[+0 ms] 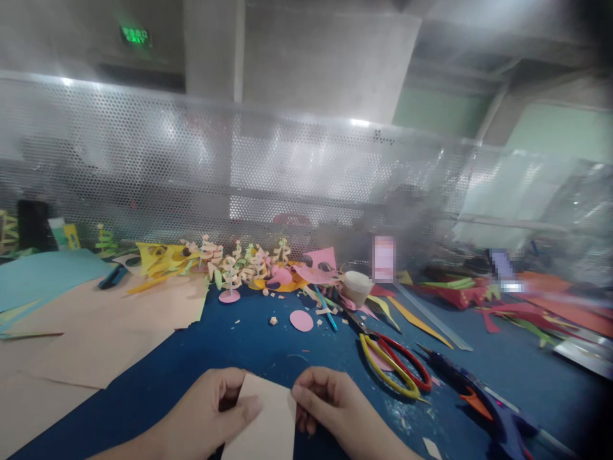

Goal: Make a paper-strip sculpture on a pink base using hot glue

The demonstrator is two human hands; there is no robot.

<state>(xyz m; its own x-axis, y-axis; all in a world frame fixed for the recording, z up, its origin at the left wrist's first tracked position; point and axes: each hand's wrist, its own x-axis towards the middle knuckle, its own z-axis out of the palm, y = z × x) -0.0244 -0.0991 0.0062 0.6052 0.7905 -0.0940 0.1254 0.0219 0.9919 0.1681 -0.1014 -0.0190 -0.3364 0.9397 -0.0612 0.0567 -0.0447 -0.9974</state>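
A pale cream sheet of paper (pixel 268 418) is held up at the bottom middle of the head view, its lower part running out of the frame. My left hand (pixel 223 409) grips its left edge, with the thumb flat on the front face. On the opposite side, my right hand (pixel 325 399) pinches the right edge near the top corner between thumb and fingers. A pink paper circle (pixel 301 321) lies on the blue tabletop (pixel 258 354) beyond the hands. Scissors (pixel 395 364) with one red and one yellow handle loop rest to the right.
A dark blue glue gun (pixel 483 396) lies at the right. Large cream sheets (pixel 119 319) cover the left side. Small paper spiral trees (pixel 230 275) and scraps line the back, beside a white cup (pixel 357 287). A perforated metal screen (pixel 306 166) stands behind the table.
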